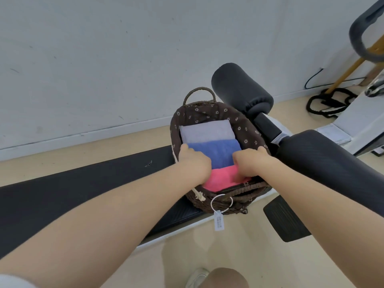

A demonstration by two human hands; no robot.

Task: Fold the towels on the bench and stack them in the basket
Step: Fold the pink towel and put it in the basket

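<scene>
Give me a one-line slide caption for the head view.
Both hands, left and right, reach into the basket on the bench, over white, blue, pink towels.

Three folded towels [209, 142], one basket [245, 132], seemingly two hands [194, 163].

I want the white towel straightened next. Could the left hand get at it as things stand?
Probably yes. The white towel lies uncovered at the basket's far end, just past the blue towel where the left hand sits. Nothing lies over it.
</scene>
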